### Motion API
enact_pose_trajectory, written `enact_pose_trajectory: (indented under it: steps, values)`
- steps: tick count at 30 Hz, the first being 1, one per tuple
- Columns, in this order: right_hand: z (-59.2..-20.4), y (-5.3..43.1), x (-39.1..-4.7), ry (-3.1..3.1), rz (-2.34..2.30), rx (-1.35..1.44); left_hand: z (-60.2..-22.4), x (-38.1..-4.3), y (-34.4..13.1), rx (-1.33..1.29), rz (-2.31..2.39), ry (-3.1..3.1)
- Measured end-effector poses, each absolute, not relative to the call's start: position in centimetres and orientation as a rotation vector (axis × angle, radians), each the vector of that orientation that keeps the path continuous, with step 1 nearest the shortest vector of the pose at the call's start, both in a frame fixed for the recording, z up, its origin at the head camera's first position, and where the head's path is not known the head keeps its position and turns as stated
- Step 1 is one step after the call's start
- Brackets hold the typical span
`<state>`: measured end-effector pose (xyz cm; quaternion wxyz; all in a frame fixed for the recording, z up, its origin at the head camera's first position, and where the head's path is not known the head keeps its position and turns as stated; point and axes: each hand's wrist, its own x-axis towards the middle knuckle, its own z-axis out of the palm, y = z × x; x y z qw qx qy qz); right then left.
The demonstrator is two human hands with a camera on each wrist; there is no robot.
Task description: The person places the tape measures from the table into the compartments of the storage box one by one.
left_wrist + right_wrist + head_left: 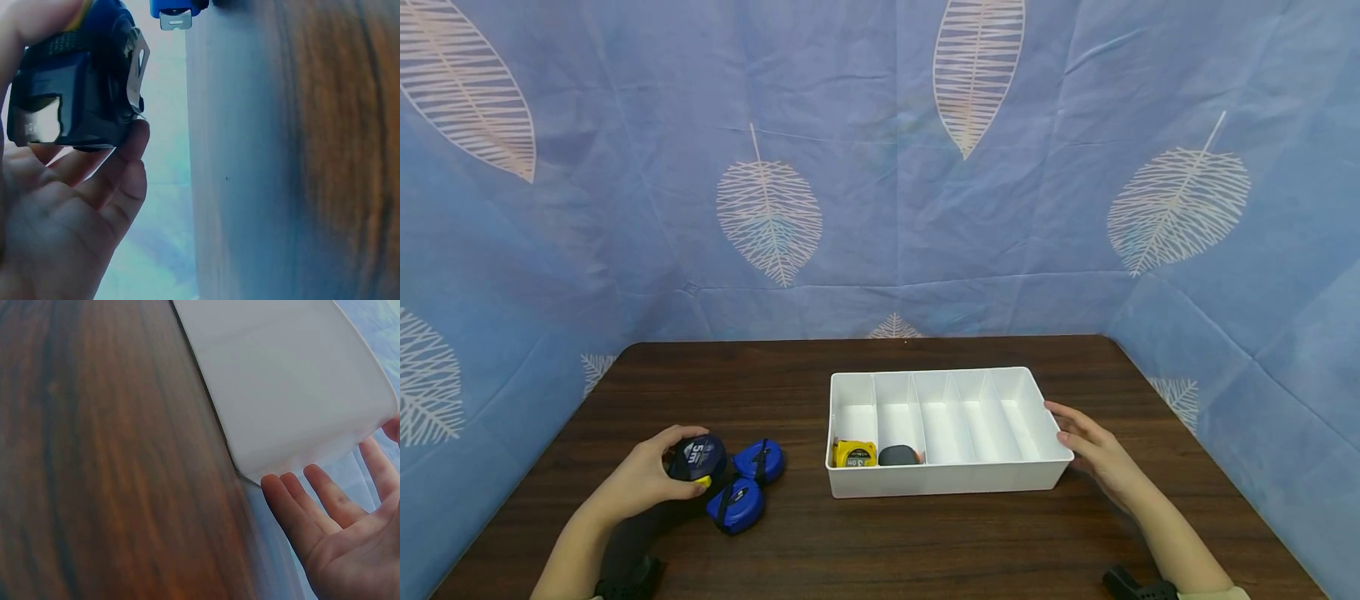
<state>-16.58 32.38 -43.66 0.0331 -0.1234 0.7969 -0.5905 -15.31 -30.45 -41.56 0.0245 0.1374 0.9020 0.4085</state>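
Note:
My left hand (638, 477) grips a dark navy tape measure (697, 458) marked 5m, thumb on its near side and fingers around the far side. In the left wrist view its metal end hook shows beside my fingers. Two blue tape measures (737, 505) with black straps lie just right of that hand. At the right end of a white divided box (947, 481), my right hand (1099, 454) rests its extended fingertips against the end wall. A yellow tape measure (855, 454) sits in the box's leftmost compartment, and a dark grey rounded thing (898, 455) in the second.
The dark wooden table (790, 558) carries all of this. Blue leaf-print cloth (880, 208) hangs behind the table and along both sides. Thin upright dividers (919, 417) split the box into several compartments.

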Motion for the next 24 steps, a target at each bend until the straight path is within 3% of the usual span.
enact_pose_trajectory:
  steps: [24]
  values:
    - [-43.7,32.4,-16.8,2.457,-1.811,-0.339,-40.7,-14.8,-29.2,0.565,1.275,2.831]
